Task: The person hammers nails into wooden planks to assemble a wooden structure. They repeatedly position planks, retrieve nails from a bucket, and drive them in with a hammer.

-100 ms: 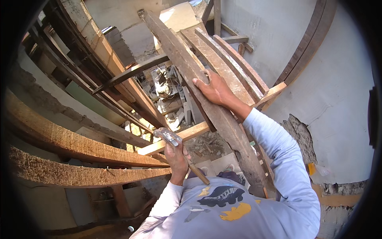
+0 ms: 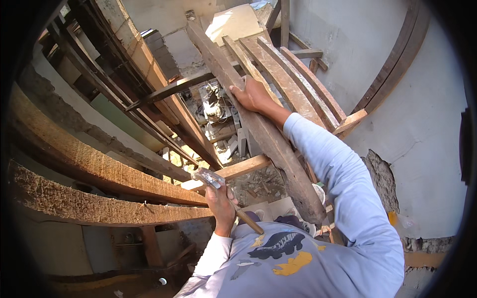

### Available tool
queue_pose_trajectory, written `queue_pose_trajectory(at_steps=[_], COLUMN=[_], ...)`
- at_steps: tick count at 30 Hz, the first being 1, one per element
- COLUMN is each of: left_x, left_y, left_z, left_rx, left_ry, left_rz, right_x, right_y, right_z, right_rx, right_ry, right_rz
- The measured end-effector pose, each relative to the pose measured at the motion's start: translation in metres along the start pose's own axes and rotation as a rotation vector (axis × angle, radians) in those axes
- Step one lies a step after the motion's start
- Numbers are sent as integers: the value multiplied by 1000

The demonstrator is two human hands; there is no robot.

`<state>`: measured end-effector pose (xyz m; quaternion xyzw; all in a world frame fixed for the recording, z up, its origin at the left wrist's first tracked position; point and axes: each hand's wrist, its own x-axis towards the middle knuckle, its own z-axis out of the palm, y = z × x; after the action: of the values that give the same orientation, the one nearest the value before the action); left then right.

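My left hand (image 2: 221,204) is closed around a claw hammer just in front of my shirt. The metal hammer head (image 2: 208,177) points up and away from me, and the wooden handle (image 2: 248,221) slants down toward my body. My right hand (image 2: 252,94) grips the edge of a long, weathered wooden beam (image 2: 271,141); the fingertips behind the beam are partly hidden. The beam slants from the far middle down to the right of my body. It lies across a lighter wooden crosspiece (image 2: 243,168).
Several boards (image 2: 298,82) lie on the right, next to the beam. Two rough-sawn timbers (image 2: 109,211) run along the left. Far below, between the timbers, are rubble and a machine (image 2: 214,109). A plastered wall (image 2: 417,134) with a broken patch stands at right.
The beam has shifted left, away from the boards beside it, with my right hand on it. My left hand still holds the hammer. The whole view has moved slightly.
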<state>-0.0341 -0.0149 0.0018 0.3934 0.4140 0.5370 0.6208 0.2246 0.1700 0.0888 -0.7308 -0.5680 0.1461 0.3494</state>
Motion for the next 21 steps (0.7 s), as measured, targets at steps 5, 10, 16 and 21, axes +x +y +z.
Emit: queue_pose_trajectory(at_steps=[5,10,16,21], left_x=[-14,-19,10,34], left_y=[11,6,1,-11], left_z=[-19,-41,-36,-25], left_rx=[27,31,156,195], left_ry=[116,133,83,13], left_rz=[18,48,-30,-13], right_x=[77,22,-17,-13], right_y=[5,11,10,26], right_z=[81,136,132,132], right_rx=[-186,-347,-186,14], right_ry=[82,-247,-329,-213], right_rz=[7,-3,38,49])
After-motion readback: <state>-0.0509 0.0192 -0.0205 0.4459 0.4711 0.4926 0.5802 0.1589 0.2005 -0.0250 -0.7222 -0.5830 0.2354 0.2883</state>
